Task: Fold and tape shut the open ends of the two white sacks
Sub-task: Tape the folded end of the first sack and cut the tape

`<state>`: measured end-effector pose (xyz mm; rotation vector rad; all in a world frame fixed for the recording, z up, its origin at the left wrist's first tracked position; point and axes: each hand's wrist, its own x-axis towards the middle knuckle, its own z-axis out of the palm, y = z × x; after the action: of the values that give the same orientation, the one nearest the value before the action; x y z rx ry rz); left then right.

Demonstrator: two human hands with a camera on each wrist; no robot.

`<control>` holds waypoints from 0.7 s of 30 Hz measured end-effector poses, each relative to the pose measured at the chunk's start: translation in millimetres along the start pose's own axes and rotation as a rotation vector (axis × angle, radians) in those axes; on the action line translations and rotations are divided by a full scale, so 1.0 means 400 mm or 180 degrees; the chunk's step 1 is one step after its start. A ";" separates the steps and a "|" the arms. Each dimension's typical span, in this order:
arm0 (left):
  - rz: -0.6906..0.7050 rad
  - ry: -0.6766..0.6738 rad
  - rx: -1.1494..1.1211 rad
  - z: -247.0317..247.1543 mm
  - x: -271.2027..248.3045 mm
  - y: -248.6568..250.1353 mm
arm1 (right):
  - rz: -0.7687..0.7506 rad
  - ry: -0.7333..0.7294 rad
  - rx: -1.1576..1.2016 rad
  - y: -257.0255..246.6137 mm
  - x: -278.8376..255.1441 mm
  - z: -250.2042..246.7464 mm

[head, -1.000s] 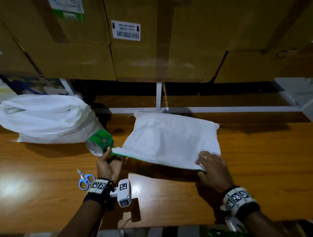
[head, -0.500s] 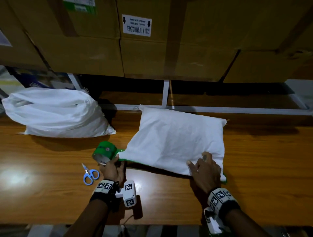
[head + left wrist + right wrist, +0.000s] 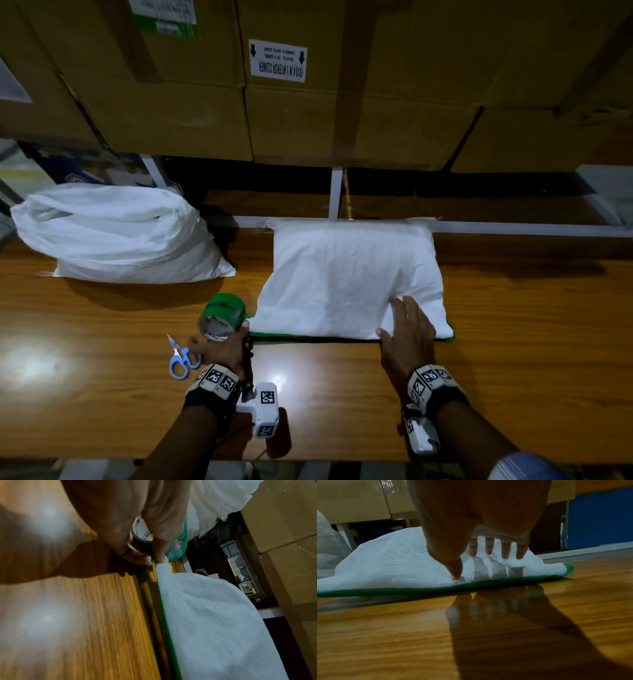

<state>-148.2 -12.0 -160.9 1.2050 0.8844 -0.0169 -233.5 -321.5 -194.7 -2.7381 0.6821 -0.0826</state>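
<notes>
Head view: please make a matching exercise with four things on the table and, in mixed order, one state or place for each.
Things:
1. green tape roll
2. blue scissors
3. flat sack
4. bulging sack

States:
A. pressed by the right hand
B. far left, untouched
C. held by the left hand
D. lying on the wood beside the left hand

Pairs: 1-C, 2-D, 3-A, 4-B

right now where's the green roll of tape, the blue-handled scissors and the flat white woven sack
green roll of tape (image 3: 223, 312), head view, green outer band
blue-handled scissors (image 3: 180, 363), head view, blue finger loops
flat white woven sack (image 3: 346, 274), head view, middle of its top face
</notes>
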 end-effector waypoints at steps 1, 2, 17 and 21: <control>-0.0059 0.0170 0.0117 -0.008 0.030 -0.018 | -0.0055 0.0123 -0.0037 -0.005 -0.010 -0.007; -0.0061 0.0183 0.0180 -0.015 0.062 -0.033 | -0.0148 0.0246 -0.0081 -0.014 -0.020 -0.015; 0.1125 0.0397 0.1662 -0.013 0.003 -0.032 | -0.0556 -0.0157 0.0132 -0.076 -0.066 -0.024; 0.1528 0.0190 0.1867 -0.014 0.012 -0.035 | -0.0582 -0.0242 0.0161 -0.075 -0.061 -0.025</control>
<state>-154.5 -10.9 -175.4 1.9545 0.6351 0.1573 -243.1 -288.0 -175.3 -2.7327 0.4028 -0.0362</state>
